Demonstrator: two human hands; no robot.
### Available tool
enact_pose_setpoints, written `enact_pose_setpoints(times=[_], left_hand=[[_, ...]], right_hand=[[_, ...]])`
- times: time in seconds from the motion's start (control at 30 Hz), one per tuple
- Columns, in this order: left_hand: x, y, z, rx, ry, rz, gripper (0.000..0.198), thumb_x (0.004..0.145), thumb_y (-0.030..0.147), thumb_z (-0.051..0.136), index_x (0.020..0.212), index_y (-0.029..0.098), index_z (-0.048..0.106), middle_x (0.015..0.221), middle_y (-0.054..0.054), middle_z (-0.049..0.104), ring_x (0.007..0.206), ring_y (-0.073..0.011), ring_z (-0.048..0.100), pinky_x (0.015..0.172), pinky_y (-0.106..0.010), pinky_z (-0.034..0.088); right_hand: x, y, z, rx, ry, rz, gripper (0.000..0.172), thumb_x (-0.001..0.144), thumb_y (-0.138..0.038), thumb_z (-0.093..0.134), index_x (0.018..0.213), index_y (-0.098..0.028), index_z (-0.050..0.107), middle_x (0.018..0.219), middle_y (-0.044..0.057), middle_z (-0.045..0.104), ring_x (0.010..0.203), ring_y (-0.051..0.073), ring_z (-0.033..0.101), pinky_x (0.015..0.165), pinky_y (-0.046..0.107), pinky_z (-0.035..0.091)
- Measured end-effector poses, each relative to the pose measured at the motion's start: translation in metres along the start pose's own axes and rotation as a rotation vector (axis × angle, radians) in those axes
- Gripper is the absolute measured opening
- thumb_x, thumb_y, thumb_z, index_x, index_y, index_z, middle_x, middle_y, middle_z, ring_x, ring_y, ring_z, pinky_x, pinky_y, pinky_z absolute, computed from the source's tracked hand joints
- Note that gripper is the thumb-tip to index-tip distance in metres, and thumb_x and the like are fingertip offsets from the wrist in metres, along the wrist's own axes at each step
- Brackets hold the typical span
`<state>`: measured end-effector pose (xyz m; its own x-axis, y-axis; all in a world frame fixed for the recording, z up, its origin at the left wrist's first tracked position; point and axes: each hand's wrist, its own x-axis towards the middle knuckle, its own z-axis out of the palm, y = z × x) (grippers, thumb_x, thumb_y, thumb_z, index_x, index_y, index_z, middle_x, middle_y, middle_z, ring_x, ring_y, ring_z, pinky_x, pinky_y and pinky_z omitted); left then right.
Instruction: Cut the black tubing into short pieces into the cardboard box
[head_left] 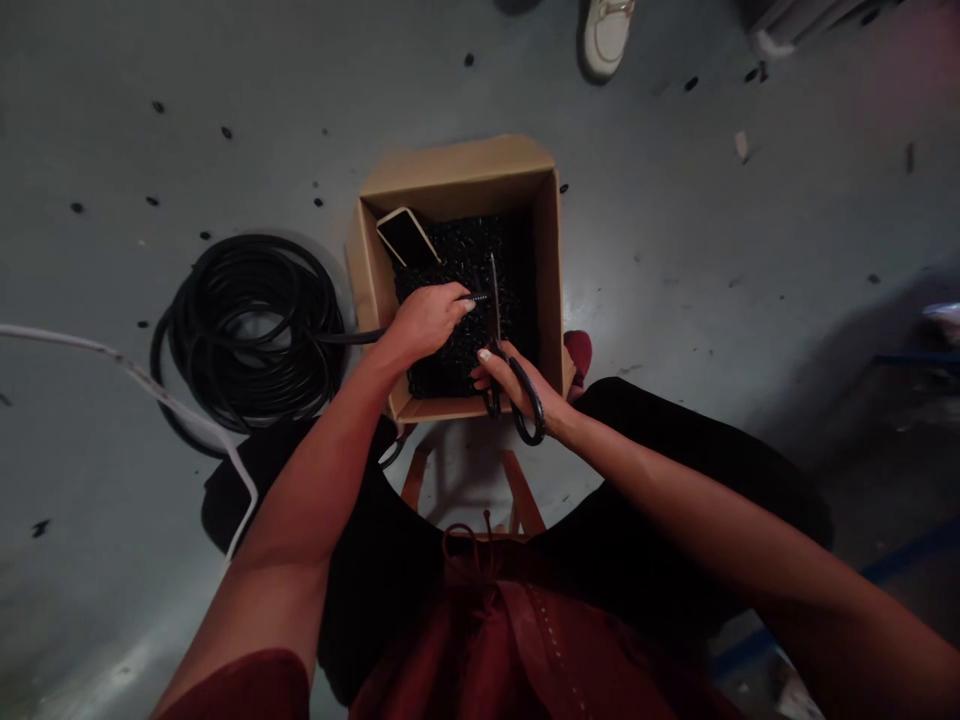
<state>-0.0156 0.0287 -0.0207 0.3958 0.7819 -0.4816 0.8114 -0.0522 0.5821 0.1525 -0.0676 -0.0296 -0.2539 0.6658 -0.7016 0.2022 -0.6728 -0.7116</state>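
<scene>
Scissors (495, 312) rest in the grip of the person's right hand (551, 398), blades pointing away from the body over a cardboard box (480, 190), its forearm slanting in from the lower right. The left hand (431, 318), back upward and forearm angled in from the lower left, pinches a black tube (352, 338) near its tip, just beside the blades; whether they touch cannot be told. Behind that hand, the tube runs across the box's left side toward a coil (202, 330) on the floor (675, 250).
</scene>
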Motion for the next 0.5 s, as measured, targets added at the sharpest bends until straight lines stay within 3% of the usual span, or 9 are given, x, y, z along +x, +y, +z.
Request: enact_pose_setpoints(times=[0.3,0.5], left_hand=[[0.0010,-0.0008,0.0018,-0.016,-0.019,0.016,0.031,0.092,0.029,0.043,0.100,0.015,0.070,0.097,-0.010,0.071,0.092,-0.0210,0.062,0.082,-0.032,0.044],[0.0017,-0.0006,0.0032,-0.041,-0.075,0.032,0.029,0.091,0.027,0.043,0.089,0.015,0.070,0.083,-0.008,0.069,0.081,-0.0188,0.061,0.076,-0.031,0.042]], right_hand=[[0.0030,0.0040,-0.0021,-0.012,0.019,0.002,0.036,0.091,-0.057,0.053,0.099,-0.022,0.051,0.093,0.004,0.067,0.081,0.016,0.067,0.073,0.029,0.054],[0.0015,0.0026,-0.0021,-0.037,0.050,0.013,0.035,0.091,-0.057,0.053,0.098,-0.023,0.050,0.089,0.002,0.064,0.074,0.014,0.064,0.063,0.026,0.051]])
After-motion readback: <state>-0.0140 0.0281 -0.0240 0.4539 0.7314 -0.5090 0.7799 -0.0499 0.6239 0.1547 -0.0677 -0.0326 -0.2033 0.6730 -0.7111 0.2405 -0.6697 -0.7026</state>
